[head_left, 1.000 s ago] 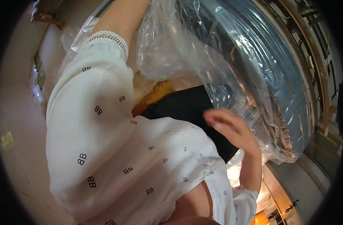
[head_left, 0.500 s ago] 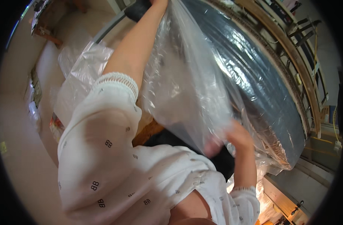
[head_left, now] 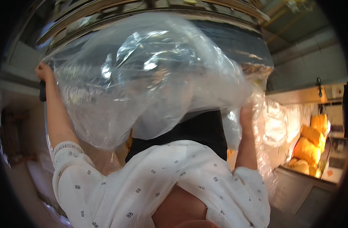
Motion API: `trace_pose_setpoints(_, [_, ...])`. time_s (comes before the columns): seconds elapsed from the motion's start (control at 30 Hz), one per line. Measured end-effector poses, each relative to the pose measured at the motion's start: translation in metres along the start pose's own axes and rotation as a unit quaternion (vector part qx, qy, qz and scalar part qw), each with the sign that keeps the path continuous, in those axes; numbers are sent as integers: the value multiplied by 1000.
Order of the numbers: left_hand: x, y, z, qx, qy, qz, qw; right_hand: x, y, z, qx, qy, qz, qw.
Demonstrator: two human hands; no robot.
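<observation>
A large clear plastic bag [head_left: 151,79] billows in front of me, filling the upper middle of the view. My left hand [head_left: 44,72] is raised at the far left and grips the bag's edge beside a dark handle [head_left: 42,93]. My right hand [head_left: 247,114] is up at the right, closed on the bag's other edge. Both arms in white patterned sleeves [head_left: 143,182] reach up from below. A dark object [head_left: 196,131] lies under the bag.
A big dark round drum [head_left: 238,41] with a metal rim arches behind the bag. At the right stand yellow bundles [head_left: 310,144] on a counter [head_left: 307,182], with more clear plastic [head_left: 276,125] beside them. A wall lies to the left.
The view has swung round. Both hands have spread apart, and the bag has gone from hanging against the drum to ballooning wide between them.
</observation>
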State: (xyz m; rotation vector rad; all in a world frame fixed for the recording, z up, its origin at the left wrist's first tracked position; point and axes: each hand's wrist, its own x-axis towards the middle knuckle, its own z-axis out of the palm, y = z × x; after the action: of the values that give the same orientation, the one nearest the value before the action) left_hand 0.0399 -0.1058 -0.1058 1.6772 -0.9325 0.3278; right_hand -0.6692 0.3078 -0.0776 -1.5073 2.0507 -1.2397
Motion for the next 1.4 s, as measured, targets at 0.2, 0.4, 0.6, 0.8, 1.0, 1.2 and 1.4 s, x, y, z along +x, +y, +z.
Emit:
trace_pose_setpoints(0.2, [-41, 43, 13, -35, -178, 170, 969, 23, -22, -184, 526, -127, -164, 825])
trace_pose_setpoints(0.4, [-31, 40, 20, -9, -172, 154, 973, 47, 26, -197, 286, 290, 70, 911])
trace_pose_setpoints(0.6, [-16, 0, 15, 10, -168, 157, 973, 71, 28, -191, 221, 48, 159, 961])
trace_pose_setpoints(0.8, [-24, 21, 6, 25, -204, 135, 969, 99, 74, -235, -362, 90, -26, 928])
trace_pose_setpoints(1.0, [-28, 34, -1, 74, -212, 185, 957, 170, 96, -288, -476, 175, -55, 860])
trace_pose_setpoints(1.2, [-21, 2, -50, 143, -143, 104, 974, 178, 25, -137, -127, 183, -356, 908])
trace_pose_setpoints(1.4, [8, -22, -75, 278, -173, 140, 934, 180, 110, -102, -361, 72, -267, 891])
